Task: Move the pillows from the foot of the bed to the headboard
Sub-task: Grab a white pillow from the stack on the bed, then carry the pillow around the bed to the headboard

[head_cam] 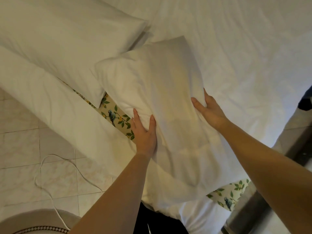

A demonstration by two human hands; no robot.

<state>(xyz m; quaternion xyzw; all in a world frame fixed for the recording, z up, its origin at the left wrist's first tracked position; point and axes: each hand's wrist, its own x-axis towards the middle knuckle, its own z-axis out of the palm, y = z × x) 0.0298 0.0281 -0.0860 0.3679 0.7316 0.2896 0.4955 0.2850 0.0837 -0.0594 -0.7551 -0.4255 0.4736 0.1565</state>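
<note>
1. two hands grip one white pillow point(152, 85) near the bed's point(244, 56) edge.
2. left hand point(144, 132) pinches its left side, thumb on top.
3. right hand point(209, 108) clamps its right side.
4. second pillow point(64, 44) lies just beside it, by the bed's left edge.
5. white cable point(50, 188) trails over the tiled floor point(20, 149).

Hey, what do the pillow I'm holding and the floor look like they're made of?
Pillow: soft white woven fabric, probably cotton, matte; it creases and dents under both hands. Floor: pale glossy tiles, likely ceramic or marble; grout lines and faint veining show.
</note>
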